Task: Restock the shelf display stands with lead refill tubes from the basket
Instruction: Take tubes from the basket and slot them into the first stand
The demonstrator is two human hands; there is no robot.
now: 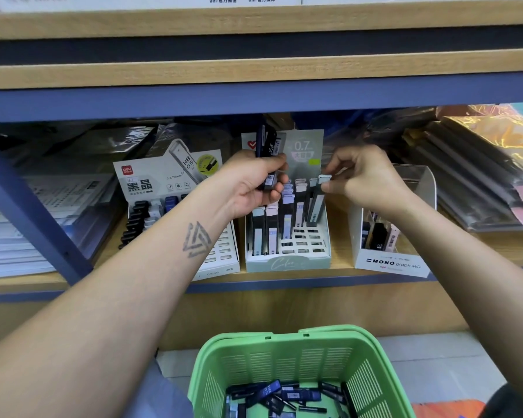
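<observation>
My left hand (251, 185) grips a bundle of dark lead refill tubes (267, 146), which stick up in front of the pale green 0.7 display stand (287, 262). My right hand (366, 179) pinches the white cap of one tube (317, 200) standing in the back right of that stand. Several tubes fill the stand's left and rear slots; its front right slots are bare. A green basket (299, 369) below the shelf holds several more dark tubes (284, 398).
A white 0.5 HB stand (151, 188) is to the left, partly behind my left forearm. A white MONO graph box (393, 263) sits to the right. Wrapped stacks of paper goods flank both sides. The blue shelf beam (254, 98) runs just above.
</observation>
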